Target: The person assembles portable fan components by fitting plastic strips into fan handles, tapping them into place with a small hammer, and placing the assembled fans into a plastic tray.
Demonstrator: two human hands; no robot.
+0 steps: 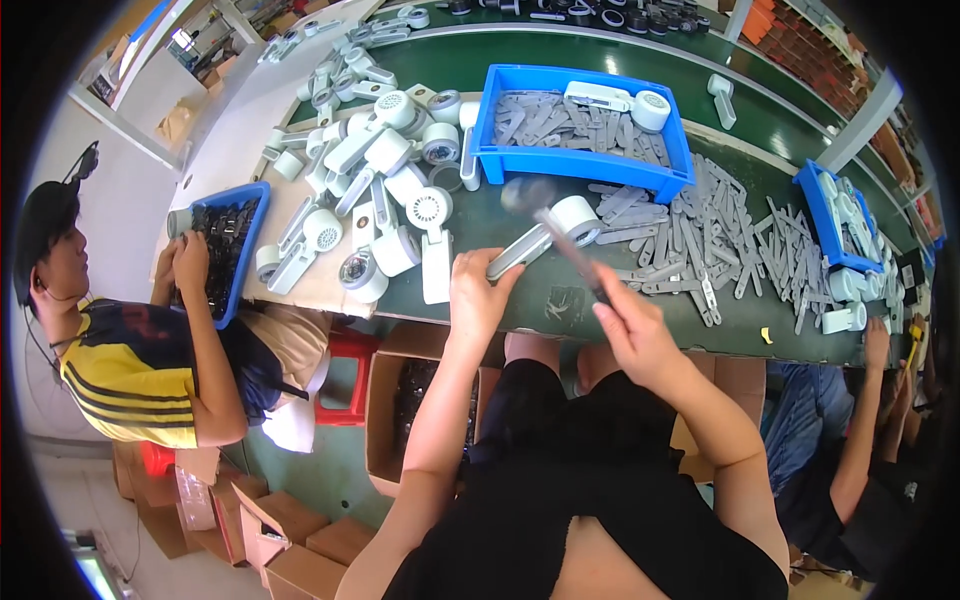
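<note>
My left hand [478, 292] pinches the handle end of a white, round-headed part [522, 251], which looks like a small handheld fan body. The part lies on the green bench top, its head [575, 219] pointing away to the right. Wrapped round the dark handle of a hammer [572, 246] is my right hand [634, 326]. The hammer's head is smeared by motion and hovers just above the part. Loose flat grey strips [690, 235] lie in a heap to the right of my hands. Similar white round-headed parts [430, 210] are piled to the left.
A blue bin [585, 170] of grey strips stands behind my hands. A second blue bin [862, 262] is at the right. At the left, a co-worker [130, 330] handles a part over a blue basket [262, 215]. Below the bench sits a cardboard box [382, 420].
</note>
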